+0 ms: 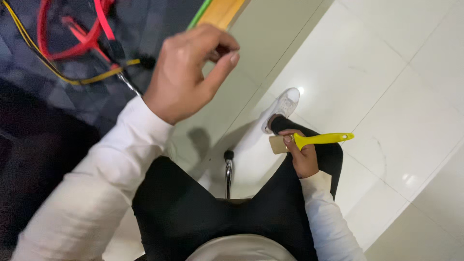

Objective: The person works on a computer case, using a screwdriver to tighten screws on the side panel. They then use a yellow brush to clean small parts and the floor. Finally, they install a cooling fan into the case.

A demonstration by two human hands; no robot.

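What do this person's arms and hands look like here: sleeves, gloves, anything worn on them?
Both arms wear long, plain off-white sleeves that end at the wrist. The left hand and the right hand are bare: no gloves, and no rings, watch or bands show. The left sleeve is blurred, so its fabric cannot be made out; the right sleeve shows a close-fitting cuff. No markings or print are visible on either.

Yellow-handled brush [309, 141] in right hand [303, 157]

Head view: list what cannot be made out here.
- Left hand: blurred by motion; whatever its fingertips pinch is too small to tell.
- Red and yellow cables: cut off by the top edge, ends unseen.
- Brush: middle covered by the right hand.
- White shoe: heel hidden behind the leg.
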